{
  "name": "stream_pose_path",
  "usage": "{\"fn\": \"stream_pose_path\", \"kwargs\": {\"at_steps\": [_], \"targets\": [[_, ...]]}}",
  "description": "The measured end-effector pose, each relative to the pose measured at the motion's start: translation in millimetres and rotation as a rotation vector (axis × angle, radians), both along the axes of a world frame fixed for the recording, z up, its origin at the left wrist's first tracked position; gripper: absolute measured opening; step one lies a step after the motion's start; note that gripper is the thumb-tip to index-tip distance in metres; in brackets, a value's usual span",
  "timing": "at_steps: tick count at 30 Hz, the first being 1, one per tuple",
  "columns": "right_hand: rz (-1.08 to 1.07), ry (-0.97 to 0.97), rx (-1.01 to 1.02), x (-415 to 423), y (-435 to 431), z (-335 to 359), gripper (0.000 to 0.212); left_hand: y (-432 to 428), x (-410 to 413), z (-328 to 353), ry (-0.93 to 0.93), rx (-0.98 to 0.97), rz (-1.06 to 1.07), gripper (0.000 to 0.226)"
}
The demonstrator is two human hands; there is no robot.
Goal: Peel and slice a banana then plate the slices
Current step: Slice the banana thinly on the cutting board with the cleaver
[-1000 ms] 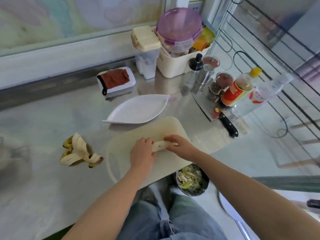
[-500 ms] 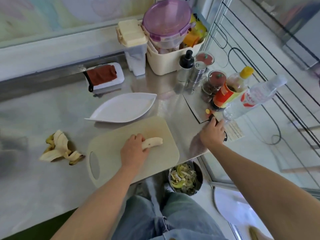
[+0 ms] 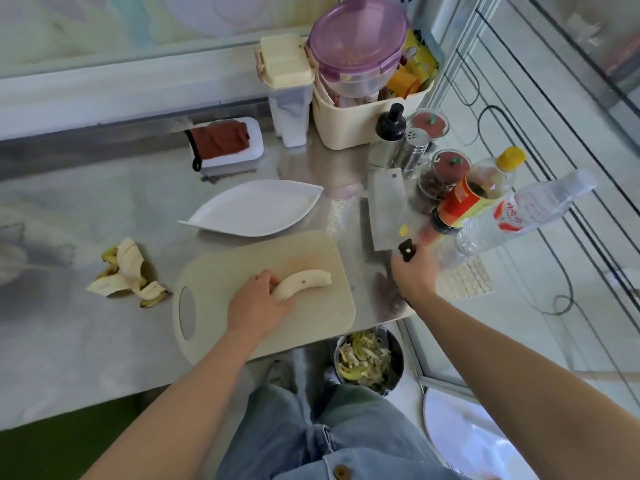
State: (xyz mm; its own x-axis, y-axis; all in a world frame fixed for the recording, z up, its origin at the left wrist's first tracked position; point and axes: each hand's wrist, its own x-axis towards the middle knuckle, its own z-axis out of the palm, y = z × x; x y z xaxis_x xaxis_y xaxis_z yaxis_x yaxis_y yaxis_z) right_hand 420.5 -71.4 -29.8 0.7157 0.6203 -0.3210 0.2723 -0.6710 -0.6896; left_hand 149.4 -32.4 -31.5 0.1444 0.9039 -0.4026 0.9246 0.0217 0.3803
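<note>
A peeled whole banana (image 3: 304,282) lies on the pale cutting board (image 3: 311,327). My left hand (image 3: 258,304) rests on the banana's left end, holding it down. My right hand (image 3: 414,277) is closed around the black handle of a cleaver (image 3: 386,211), whose wide blade points away over the counter to the right of the board. A white leaf-shaped plate (image 3: 256,211) sits just behind the board with nothing on it. The banana peel (image 3: 126,271) lies on the counter to the left.
Behind the cleaver stand bottles (image 3: 474,194), spice jars (image 3: 446,171), shakers (image 3: 414,147) and a cream tub (image 3: 349,123) with a purple-lidded container. A soap dish with a brown cloth (image 3: 225,140) sits at the back. A scrap bucket (image 3: 369,358) stands below the counter edge.
My right hand left the banana, reached right and closed on the cleaver's handle; the cleaver now looks lifted and turned. My left hand stays on the banana.
</note>
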Motion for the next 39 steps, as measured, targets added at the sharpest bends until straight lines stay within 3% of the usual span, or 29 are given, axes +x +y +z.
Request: {"fn": "stream_pose_path", "kwargs": {"at_steps": [2, 5, 10, 14, 18, 39], "targets": [[0.019, 0.074, 0.135, -15.6, -5.1, 6.8, 0.018, -4.2, -4.8, -2.4, -0.026, 0.001, 0.041, 0.034], [0.129, 0.166, 0.217, -35.5, -8.7, 16.7, 0.031, -9.1, -7.1, -4.1, -0.053, 0.033, 0.099, 0.030], [0.561, 0.305, 0.208, -69.6, -7.2, 39.4, 0.003, -18.7, -13.7, 0.3, -0.033, 0.167, 0.216, 0.029], [0.905, 0.006, 0.090, -97.4, -7.7, 38.4, 0.012, -26.6, -31.0, 0.0, -0.028, 0.206, 0.355, 0.028], [1.005, -0.207, 0.059, -117.5, -10.7, 33.3, 0.018, -27.8, -41.4, -1.4, -0.064, 0.174, 0.342, 0.033], [1.212, -0.516, -0.084, -137.4, -2.4, 45.0, 0.007, -17.8, -44.6, -12.0, -0.195, 0.203, 0.331, 0.022]]}}
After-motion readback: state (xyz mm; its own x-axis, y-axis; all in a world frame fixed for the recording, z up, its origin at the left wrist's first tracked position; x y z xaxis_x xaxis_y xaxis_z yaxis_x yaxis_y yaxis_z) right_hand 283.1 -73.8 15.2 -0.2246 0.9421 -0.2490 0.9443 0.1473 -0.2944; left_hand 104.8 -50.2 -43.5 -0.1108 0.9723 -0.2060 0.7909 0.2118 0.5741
